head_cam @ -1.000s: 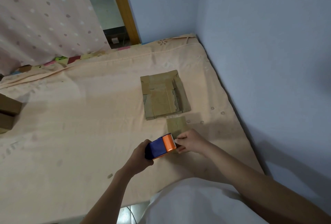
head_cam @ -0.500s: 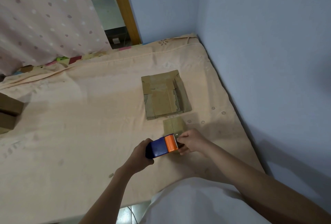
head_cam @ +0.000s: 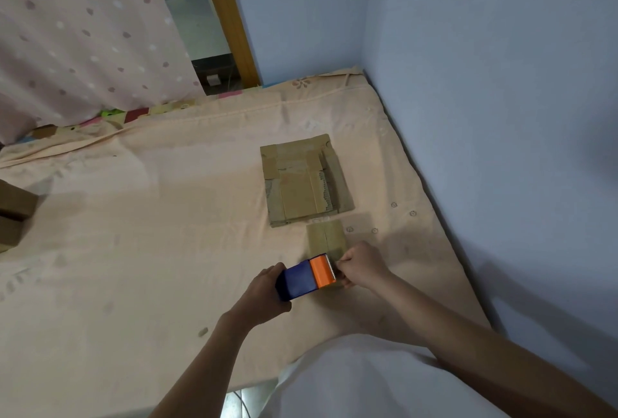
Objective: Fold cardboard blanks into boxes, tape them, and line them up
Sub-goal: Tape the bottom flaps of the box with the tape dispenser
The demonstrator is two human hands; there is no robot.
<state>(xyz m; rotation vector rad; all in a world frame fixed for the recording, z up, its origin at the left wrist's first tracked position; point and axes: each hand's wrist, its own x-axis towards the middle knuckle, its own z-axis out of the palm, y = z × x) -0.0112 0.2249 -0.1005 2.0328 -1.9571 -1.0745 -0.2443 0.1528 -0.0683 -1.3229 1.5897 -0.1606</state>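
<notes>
My left hand (head_cam: 264, 295) grips a blue and orange tape dispenser (head_cam: 307, 277) just above the bed. Its toothed orange end points right. My right hand (head_cam: 361, 267) pinches at that toothed edge, where the tape end is too small to make out. Behind both hands a small folded cardboard box (head_cam: 326, 238) sits on the sheet, partly covered by the dispenser and my right hand. Farther back lies a stack of flat cardboard blanks (head_cam: 304, 180).
The peach sheet of the bed (head_cam: 150, 233) spreads wide to the left. Two brown boxes (head_cam: 13, 213) sit at the left edge. A blue wall (head_cam: 485, 116) runs along the right side. A dotted curtain (head_cam: 83, 33) hangs at the back left.
The dispenser and both hands have shifted slightly left and nearer the small box. More of the box top shows behind the dispenser than before.
</notes>
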